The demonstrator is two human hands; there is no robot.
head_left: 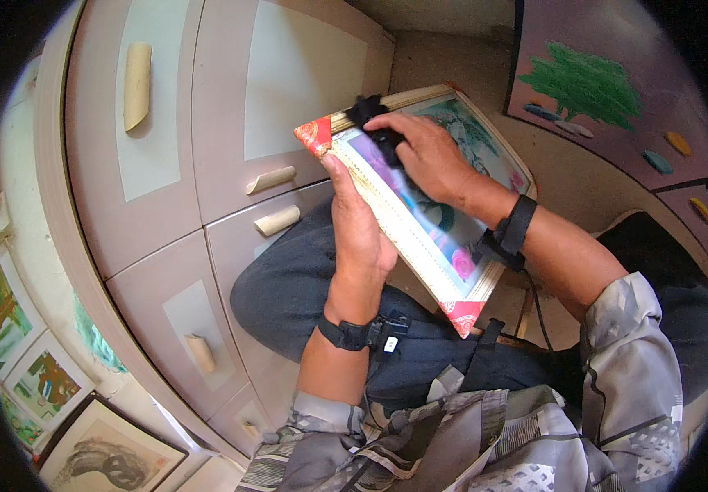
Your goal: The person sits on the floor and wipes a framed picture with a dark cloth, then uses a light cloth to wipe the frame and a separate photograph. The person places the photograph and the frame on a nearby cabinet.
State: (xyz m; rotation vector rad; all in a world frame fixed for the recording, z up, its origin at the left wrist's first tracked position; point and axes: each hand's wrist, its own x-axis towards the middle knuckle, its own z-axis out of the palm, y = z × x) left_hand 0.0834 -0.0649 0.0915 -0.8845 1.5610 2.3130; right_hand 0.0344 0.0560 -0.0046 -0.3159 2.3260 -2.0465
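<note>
A: Going left to right, any tips for wiping this framed picture (438, 225)? It's tilted up over the person's dark trousers (280, 283), can't tell if it's actually resting on them.

B: The cabinet (223, 164) is left of the frame, so I'd mind that side doesn't knock the doors. The red corner (313, 135) at the frame's upper left looks kinda decorative, so I'd go easy there lol. The black cloth (383, 148) is bunched up at the frame's upper-left end. Imo flatten it a bit, work along where the glass meets the border, then long light strokes over the glass. Also the wrist strap (519, 225) by the frame's right side could scrape the glass, so I'd lift that wrist a touch.

A: Nice. And how are the hands sitting?

B: Left hand (358, 225) comes up from below, at the frame's left edge, thumb laid along the border just under that red corner. Looks like it's pinching the border, but the other fingers are mostly hidden, so no clue how they're spread. Right hand (436, 156) reaches in over the frame's right side, palm down, wrist fairly straight, fingers bent and bunched onto the cloth. Decent pose for steady pressure tbh.
</note>
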